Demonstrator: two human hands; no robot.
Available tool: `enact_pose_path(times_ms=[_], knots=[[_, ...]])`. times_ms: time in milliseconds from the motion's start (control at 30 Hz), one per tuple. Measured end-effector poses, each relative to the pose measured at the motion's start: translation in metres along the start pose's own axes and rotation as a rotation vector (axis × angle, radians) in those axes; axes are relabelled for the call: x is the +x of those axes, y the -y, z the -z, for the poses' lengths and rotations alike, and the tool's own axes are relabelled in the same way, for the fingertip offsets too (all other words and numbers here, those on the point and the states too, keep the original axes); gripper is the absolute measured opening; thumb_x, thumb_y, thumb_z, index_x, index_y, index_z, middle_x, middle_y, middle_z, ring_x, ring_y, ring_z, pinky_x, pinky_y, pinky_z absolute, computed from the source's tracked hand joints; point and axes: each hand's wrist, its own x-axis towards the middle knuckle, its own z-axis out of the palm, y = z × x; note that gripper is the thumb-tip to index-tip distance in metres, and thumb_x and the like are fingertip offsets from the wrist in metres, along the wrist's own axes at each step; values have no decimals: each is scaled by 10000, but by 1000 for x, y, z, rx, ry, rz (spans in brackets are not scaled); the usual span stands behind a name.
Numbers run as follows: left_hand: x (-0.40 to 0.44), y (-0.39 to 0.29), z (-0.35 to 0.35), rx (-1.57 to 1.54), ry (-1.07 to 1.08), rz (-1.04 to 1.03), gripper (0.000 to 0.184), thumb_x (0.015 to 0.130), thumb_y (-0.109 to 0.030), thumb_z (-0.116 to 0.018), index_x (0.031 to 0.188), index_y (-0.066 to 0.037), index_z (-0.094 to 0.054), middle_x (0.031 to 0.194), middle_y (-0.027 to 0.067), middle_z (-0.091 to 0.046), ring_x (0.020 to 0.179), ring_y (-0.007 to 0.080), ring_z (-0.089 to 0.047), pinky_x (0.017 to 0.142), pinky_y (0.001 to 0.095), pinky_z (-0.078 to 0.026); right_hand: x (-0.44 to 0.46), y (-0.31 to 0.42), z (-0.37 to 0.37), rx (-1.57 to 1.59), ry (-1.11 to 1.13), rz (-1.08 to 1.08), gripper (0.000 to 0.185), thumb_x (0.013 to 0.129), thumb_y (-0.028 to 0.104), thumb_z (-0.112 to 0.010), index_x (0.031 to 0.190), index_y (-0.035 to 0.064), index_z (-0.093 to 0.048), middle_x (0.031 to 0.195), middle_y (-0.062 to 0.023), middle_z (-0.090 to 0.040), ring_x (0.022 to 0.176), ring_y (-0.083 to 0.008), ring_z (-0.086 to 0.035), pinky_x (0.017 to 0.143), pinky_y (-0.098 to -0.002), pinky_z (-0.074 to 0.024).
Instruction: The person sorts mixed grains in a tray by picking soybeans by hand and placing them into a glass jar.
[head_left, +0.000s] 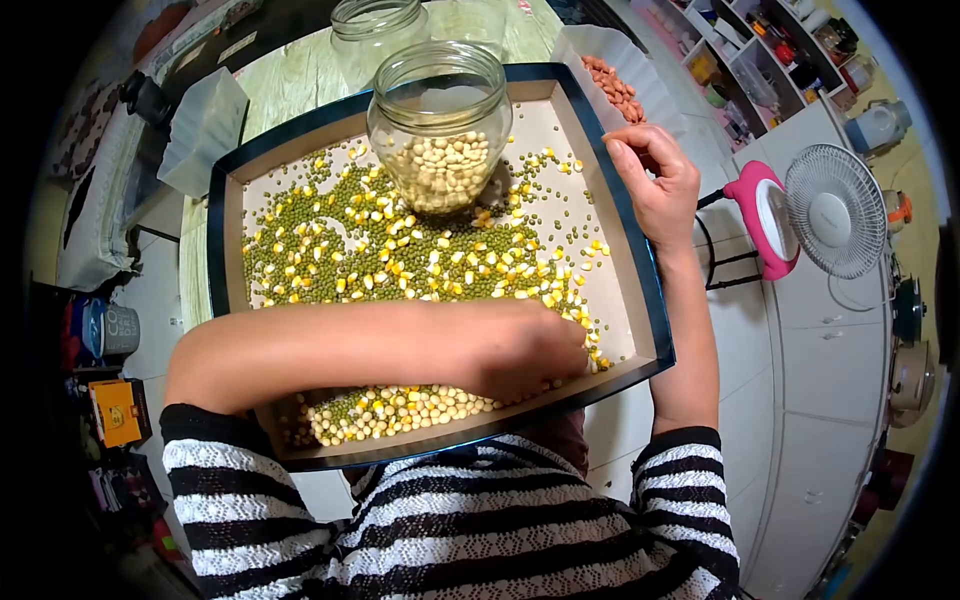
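Observation:
A dark-edged shallow tray [590, 215] holds green mung beans [320, 205], yellow corn kernels [395, 268] and pale soybeans [400, 408]. The soybeans are mostly gathered along its front side. My left arm reaches across the tray. My left hand [530, 350] is down among the grains at the front right corner, its fingers curled and their tips mostly hidden. At the tray's right rim, my right hand [660, 185] pinches the edge between thumb and fingers. An open glass jar [440, 140], partly filled with soybeans, stands upright at the back of the tray.
Behind the tray is another open glass jar [375, 35] on the light table [290, 100]. A translucent container [640, 65] with reddish peanuts stands back right; another translucent container [205, 135] is at left. Further right are a pink stool [765, 220] and a white fan [832, 215].

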Motion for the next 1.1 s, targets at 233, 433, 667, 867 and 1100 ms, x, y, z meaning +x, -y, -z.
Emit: enact_pose_path(times_ms=[233,433,667,867,1100], knots=[[18,13,-22,407,97,161,148,816,-115,-474,902,-11,-535,836,139,-526,791,285,-573,690,370,-480,0,-1,1,16,8,1,91,840,83,-625,846,-7,-634,831,-24,-600,711,-59,-542,638,-186,-430],[17,22,-2,408,-28,139,119,744,-70,-573,853,-22,-566,820,123,-547,811,296,-585,703,383,-486,0,-1,1,6,8,12,82,835,79,-628,852,0,-640,829,-26,-604,714,-62,-548,639,-191,-437],[13,23,2,411,-102,85,158,688,-60,-606,822,14,-569,827,157,-565,795,341,-595,703,416,-489,1,-1,-2,22,-66,49,55,785,64,-648,805,13,-641,711,-36,-583,603,-94,-532,546,-220,-426],[20,23,-1,466,-41,134,251,711,-133,-683,902,-31,-556,856,121,-536,823,312,-574,689,408,-483,1,-2,-2,-3,-16,29,81,827,79,-637,842,0,-644,815,-27,-609,678,-62,-551,612,-194,-441],[20,22,-7,431,-64,83,200,726,-128,-669,858,-38,-549,856,115,-536,814,308,-575,680,402,-484,0,-3,0,-11,-23,23,79,827,80,-638,836,2,-644,808,-25,-610,672,-56,-548,604,-193,-440]])
